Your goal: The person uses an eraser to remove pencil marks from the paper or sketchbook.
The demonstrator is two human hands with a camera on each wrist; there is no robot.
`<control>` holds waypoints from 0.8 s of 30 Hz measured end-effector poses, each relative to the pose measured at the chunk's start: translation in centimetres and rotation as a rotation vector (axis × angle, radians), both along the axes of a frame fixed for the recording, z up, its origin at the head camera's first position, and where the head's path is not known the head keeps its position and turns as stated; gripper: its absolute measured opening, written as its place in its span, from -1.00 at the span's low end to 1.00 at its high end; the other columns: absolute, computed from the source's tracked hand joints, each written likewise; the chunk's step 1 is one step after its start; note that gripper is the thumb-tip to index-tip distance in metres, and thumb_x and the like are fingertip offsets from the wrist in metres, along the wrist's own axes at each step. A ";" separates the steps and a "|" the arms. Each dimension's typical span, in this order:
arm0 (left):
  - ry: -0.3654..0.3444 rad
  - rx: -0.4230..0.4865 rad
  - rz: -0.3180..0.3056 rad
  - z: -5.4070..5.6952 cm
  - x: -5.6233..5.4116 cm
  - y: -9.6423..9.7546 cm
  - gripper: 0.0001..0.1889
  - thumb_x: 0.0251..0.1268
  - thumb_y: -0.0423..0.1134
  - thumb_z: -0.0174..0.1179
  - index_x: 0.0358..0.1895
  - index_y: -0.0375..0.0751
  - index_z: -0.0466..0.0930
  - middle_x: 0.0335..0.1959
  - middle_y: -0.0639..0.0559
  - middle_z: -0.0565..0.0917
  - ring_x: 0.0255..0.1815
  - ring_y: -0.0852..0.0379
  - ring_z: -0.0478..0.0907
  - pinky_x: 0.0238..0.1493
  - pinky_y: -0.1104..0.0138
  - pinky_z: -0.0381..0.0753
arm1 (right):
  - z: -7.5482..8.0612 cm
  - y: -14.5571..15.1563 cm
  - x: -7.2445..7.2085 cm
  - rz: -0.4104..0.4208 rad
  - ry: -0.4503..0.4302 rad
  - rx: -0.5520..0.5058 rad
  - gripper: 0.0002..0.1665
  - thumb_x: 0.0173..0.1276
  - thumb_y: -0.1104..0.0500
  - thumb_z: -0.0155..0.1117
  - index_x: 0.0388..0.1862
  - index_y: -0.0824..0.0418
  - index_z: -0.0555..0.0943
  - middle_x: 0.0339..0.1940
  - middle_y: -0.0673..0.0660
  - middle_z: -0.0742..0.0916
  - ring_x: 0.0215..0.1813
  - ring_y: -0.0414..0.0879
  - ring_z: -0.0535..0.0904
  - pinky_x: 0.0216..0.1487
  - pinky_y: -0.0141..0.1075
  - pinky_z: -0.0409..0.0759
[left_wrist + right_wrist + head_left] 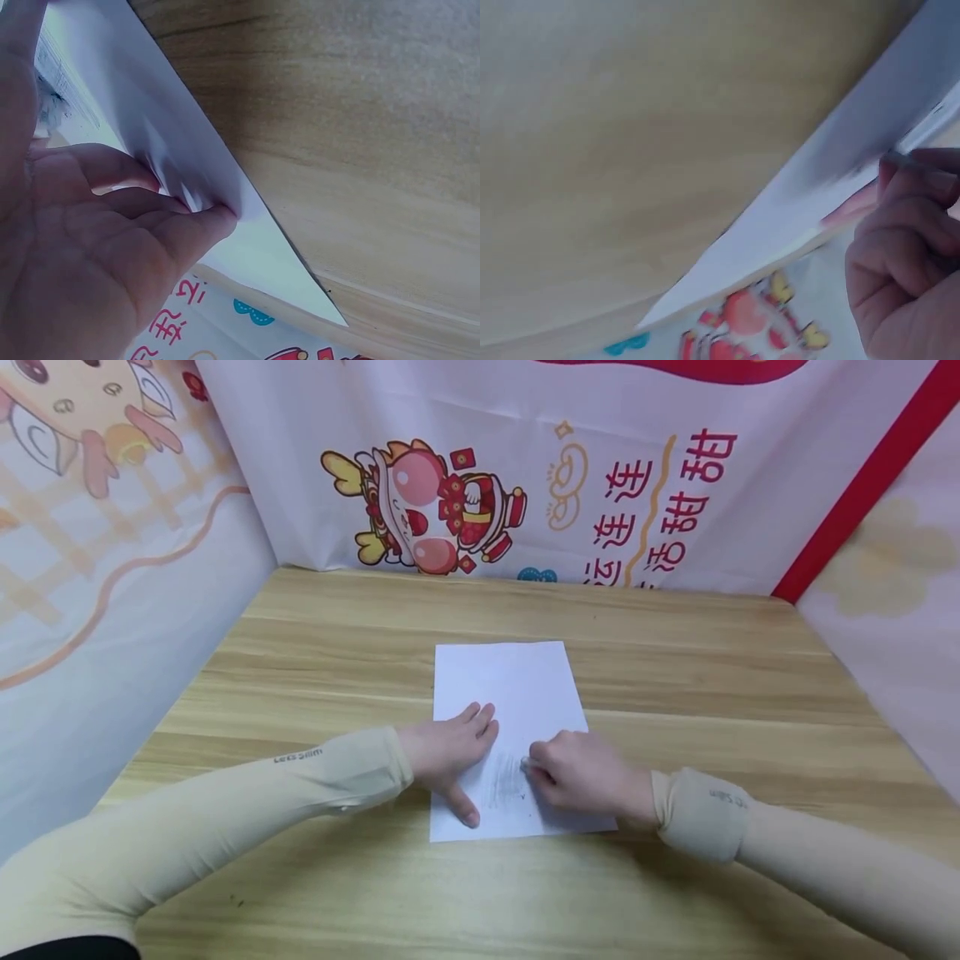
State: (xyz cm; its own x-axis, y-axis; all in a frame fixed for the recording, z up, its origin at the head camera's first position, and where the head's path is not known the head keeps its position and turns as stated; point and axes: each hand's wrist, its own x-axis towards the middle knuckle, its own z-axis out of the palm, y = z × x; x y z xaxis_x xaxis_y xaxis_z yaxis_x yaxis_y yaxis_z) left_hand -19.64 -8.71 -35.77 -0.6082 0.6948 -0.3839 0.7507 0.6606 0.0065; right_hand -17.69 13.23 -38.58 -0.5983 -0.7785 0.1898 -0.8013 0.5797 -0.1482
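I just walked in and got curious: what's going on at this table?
Someone's left hand rests on a sheet of white paper on a wooden table. Their right hand pinches a small object, perhaps an eraser, beside a patch of grey marks. Dark specks show on the sheet nearby.

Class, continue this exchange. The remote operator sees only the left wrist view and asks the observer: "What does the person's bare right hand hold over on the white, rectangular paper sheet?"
Observer: The bare right hand pinches a small, pale object; I cannot tell what it is.

Operator: I see part of some grey, streaky marks. Where do they lie on the white, rectangular paper sheet?

Observer: On its near half, between the right hand and the bare left hand, as the head view shows.

Operator: Is the right forearm covered?

Observer: Yes, by a cream fabric sleeve.
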 end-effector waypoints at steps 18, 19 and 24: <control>0.014 0.005 -0.014 0.1 -0.4 0.3 0.34 -0.14 0.49 0.32 0.48 -0.53 0.01 0.50 -0.48 -0.03 0.51 -0.35 -0.08 0.45 0.10 0.05 | 0.2 -0.3 0.9 0.020 0.032 0.006 -0.62 0.23 0.24 0.23 -0.71 0.02 0.33 -0.80 -0.14 0.33 -0.74 -0.24 0.29 -0.76 -0.31 0.31; 0.013 0.005 -0.010 0.1 -0.4 0.3 0.34 -0.14 0.48 0.33 0.48 -0.53 0.01 0.50 -0.48 -0.04 0.51 -0.35 -0.09 0.45 0.10 0.05 | 0.2 -0.2 0.7 0.011 0.038 0.011 -0.63 0.22 0.24 0.23 -0.70 0.03 0.34 -0.80 -0.13 0.34 -0.73 -0.23 0.30 -0.76 -0.30 0.32; -0.019 0.000 0.013 0.0 -0.3 0.2 0.35 -0.14 0.49 0.32 0.50 -0.51 -0.02 0.52 -0.46 -0.08 0.52 -0.32 -0.13 0.45 0.11 0.04 | 0.0 -0.9 1.9 0.073 0.019 0.017 -0.68 0.15 0.27 0.21 -0.69 0.03 0.36 -0.79 -0.16 0.35 -0.74 -0.23 0.31 -0.77 -0.28 0.34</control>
